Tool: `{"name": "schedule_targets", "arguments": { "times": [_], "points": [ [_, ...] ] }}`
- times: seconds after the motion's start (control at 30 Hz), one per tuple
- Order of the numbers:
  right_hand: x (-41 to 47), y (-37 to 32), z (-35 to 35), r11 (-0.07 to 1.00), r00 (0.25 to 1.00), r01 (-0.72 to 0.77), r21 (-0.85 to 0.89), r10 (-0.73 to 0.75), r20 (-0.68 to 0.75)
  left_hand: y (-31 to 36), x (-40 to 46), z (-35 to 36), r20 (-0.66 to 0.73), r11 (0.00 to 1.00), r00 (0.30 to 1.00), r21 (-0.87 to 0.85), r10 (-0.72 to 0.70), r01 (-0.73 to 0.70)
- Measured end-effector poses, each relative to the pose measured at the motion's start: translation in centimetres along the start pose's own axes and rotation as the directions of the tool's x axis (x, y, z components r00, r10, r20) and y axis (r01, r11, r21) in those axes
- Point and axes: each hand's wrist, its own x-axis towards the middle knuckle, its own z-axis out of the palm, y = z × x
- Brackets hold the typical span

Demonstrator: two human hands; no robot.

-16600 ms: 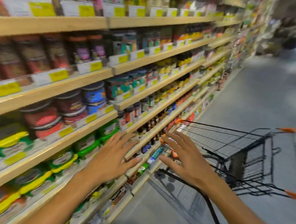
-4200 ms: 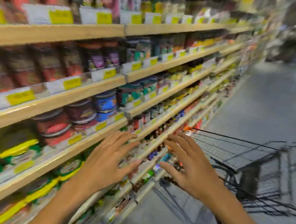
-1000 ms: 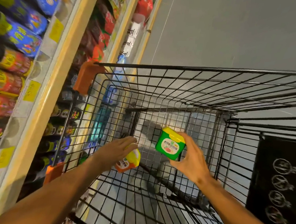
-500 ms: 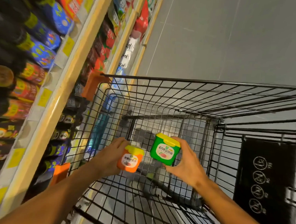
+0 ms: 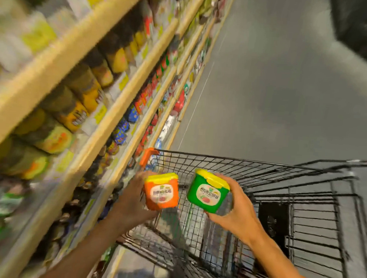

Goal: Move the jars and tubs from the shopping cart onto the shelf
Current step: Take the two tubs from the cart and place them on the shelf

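My left hand (image 5: 131, 197) grips an orange tub (image 5: 161, 191) with a yellow lid and a round white label. In my right hand (image 5: 236, 208) sits a green tub (image 5: 207, 192), also yellow-lidded, with a white label facing me. Both tubs are held side by side above the near left part of the black wire shopping cart (image 5: 281, 209). The wooden shelves (image 5: 106, 121) run along my left, packed with blurred jars and packets.
The cart has orange corner caps (image 5: 147, 156) and a black panel (image 5: 274, 221) on its inner wall. Grey aisle floor (image 5: 278, 91) stretches ahead on the right. A dark object (image 5: 365, 27) fills the top right corner.
Both hands have lifted the tubs up out of the cart basket. The view has swung up and toward the shelves, which now blur with the motion.
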Motion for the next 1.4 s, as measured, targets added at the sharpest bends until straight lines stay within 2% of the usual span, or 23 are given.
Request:
{"name": "schedule_targets", "arguments": {
  "times": [0.23,0.4,0.5,0.77,0.93,1.13,1.4],
  "points": [
    [-2.6,-9.1,-5.2,0.979,0.980,0.196,-0.065,-0.198,-0.032,7.8,-3.0,-7.4,-0.079,0.989,0.986,0.007,0.145,-0.145],
    [-4.6,-13.5,-8.4,0.944,0.947,0.316,-0.100,-0.320,-0.030,12.8,-6.9,-11.4,-0.216,0.973,0.952,0.122,0.218,-0.195],
    [-5.4,-15.6,-10.3,0.900,0.903,0.426,-0.093,-0.429,-0.017,15.5,-9.7,-12.8,-0.295,0.959,0.921,0.200,0.254,-0.201],
    [-6.6,-19.9,-13.3,0.742,0.743,0.670,-0.033,-0.669,0.042,21.7,-18.5,-13.8,-0.461,0.952,0.853,0.282,0.244,-0.120],
    [-7.2,-23.4,-12.0,0.625,0.617,0.778,0.060,-0.779,0.110,24.0,-25.2,-14.0,-0.560,0.941,0.802,0.340,0.207,-0.006],
    [-9.1,-27.9,-8.5,0.489,0.452,0.857,0.161,-0.864,0.220,25.0,-33.2,-14.9,-0.671,0.886,0.723,0.422,0.163,0.192],
    [-14.1,-33.6,-2.8,0.341,0.269,0.894,0.290,-0.927,0.260,26.3,-45.1,-14.9,-0.768,0.812,0.624,0.450,0.141,0.370]
  ]
}}
